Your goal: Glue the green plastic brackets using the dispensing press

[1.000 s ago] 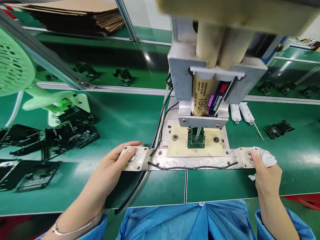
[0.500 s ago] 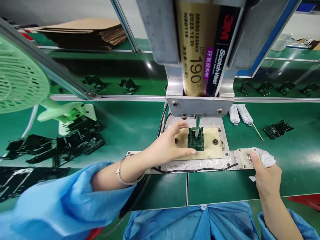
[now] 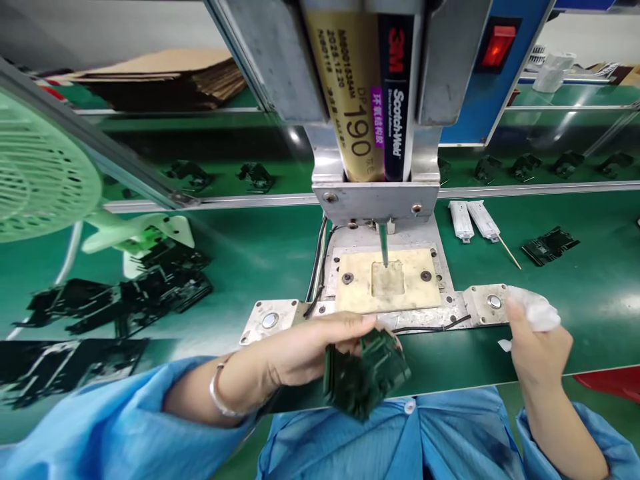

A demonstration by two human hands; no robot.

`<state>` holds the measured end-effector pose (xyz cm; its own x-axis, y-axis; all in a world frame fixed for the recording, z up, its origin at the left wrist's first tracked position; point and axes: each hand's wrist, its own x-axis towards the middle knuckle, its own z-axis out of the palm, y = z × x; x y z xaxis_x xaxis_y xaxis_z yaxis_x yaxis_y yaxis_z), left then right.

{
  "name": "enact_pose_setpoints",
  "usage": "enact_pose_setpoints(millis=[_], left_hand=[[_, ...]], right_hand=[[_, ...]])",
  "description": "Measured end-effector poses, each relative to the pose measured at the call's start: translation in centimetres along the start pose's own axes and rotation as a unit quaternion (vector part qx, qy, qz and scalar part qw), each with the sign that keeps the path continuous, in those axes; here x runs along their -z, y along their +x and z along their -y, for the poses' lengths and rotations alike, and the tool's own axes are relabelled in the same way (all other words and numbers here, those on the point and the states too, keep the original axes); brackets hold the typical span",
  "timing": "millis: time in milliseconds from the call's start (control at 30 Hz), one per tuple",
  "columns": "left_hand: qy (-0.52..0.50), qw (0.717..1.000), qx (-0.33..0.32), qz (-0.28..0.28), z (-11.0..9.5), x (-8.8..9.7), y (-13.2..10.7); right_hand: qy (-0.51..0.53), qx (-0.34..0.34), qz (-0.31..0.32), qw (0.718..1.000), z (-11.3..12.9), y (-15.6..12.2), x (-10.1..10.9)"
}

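My left hand (image 3: 313, 350) is closed on a dark green circuit board assembly (image 3: 367, 373), held tilted in front of the bench edge, close to my body. Beyond it lies a cream fixture plate (image 3: 360, 293), its square recess bare. A green dispensing nozzle (image 3: 383, 243) points down over that recess, below an adhesive cartridge (image 3: 355, 100) marked 3M Scotch-Weld DP190. At the right, my right hand (image 3: 543, 353) grips a crumpled white wipe (image 3: 537, 310). Its thumb is beside the right push button (image 3: 494, 302), off the button's face.
A left push button (image 3: 270, 321) is on the machine base. Dark board assemblies (image 3: 165, 293) are heaped at left beside a green fan (image 3: 45, 160). Two white packets (image 3: 461, 221), a thin wooden stick (image 3: 510, 252) and another board (image 3: 550, 245) lie at right. Cardboard sheets (image 3: 155, 73) are stacked behind.
My left hand has taken hold of the board assembly and carried it from the fixture toward my body. My right thumb has moved off the button, still with the wipe. The view has shifted.
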<state>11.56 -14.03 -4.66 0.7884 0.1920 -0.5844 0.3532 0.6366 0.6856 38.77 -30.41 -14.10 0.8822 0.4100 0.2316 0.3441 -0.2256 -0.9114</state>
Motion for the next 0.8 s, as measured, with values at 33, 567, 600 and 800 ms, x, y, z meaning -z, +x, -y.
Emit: enact_pose_setpoints(millis=[33,567,600,800], left_hand=[[-0.023,0.999,0.022,0.042,0.6,-0.3,-0.1],[0.047,0.995,0.007,0.086,3.0,-3.3,-1.0],[0.058,0.992,-0.003,0.109,3.1,-3.2,-1.0],[0.16,0.929,-0.331,0.022,4.7,-2.9,-2.6]], right_hand=[[0.033,0.053,0.035,0.997,0.8,-0.5,0.6],[0.11,0.326,0.566,0.749,11.9,-4.9,-0.5],[0.104,0.324,0.563,0.753,11.3,-5.0,-0.1],[0.127,0.151,0.269,0.943,5.7,-5.4,2.3]])
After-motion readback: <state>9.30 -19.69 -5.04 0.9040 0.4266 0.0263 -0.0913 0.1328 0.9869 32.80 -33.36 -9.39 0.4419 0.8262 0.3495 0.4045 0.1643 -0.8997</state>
